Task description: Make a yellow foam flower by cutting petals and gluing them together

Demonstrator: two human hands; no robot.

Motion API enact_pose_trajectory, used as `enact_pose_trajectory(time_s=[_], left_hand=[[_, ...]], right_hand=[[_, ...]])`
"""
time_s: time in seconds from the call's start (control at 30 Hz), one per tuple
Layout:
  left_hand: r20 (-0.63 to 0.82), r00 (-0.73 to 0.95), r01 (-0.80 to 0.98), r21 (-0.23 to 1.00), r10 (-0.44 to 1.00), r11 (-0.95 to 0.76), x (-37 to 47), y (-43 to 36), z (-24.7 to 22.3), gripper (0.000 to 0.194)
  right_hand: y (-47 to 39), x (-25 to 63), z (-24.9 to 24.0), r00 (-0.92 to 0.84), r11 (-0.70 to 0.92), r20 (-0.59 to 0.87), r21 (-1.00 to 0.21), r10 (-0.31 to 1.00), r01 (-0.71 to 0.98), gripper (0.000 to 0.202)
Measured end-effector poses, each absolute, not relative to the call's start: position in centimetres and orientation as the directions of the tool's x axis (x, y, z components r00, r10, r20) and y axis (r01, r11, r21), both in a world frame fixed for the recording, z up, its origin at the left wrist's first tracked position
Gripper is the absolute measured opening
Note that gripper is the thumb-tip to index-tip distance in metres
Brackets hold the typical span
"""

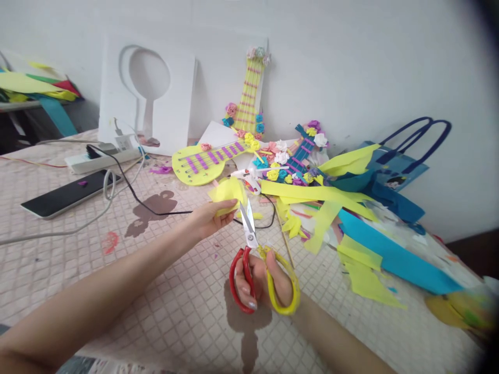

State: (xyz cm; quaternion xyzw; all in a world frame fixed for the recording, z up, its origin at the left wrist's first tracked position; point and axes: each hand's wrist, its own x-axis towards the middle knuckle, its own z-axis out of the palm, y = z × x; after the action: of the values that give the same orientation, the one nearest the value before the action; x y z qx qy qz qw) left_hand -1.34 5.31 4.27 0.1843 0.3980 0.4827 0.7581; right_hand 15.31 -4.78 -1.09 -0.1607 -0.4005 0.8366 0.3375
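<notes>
Right hand point(259, 272) grips red-and-yellow scissors point(250, 239), blades slightly parted; left hand point(212, 219) pinches a yellow sheet point(229, 191) just beside the scissor tips, above the desk point(183, 311).

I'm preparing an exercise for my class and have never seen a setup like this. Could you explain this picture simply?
There is no machine here: these are a person's two bare hands. The single picture comes from a camera worn on that person's head, looking forward and down. The left hand holds a thin yellow piece. The right hand holds scissors with one red and one yellow handle, blades slightly apart. On the table lie a yellow guitar shape with purple stripes, a long blue strip and a power strip. Behind, a white board stands near the wall.
</notes>
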Motion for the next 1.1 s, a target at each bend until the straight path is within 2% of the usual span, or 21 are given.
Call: enact_pose_trajectory(time_s=[1.1], left_hand=[[-0.433,0.198,-0.606,0.651,0.88,0.457,-1.56,5.23,4.96,0.009]], right_hand=[[-4.73,15.5,-0.97,-0.721,-0.456,-0.036,-0.796,0.692,-0.398,0.064]])
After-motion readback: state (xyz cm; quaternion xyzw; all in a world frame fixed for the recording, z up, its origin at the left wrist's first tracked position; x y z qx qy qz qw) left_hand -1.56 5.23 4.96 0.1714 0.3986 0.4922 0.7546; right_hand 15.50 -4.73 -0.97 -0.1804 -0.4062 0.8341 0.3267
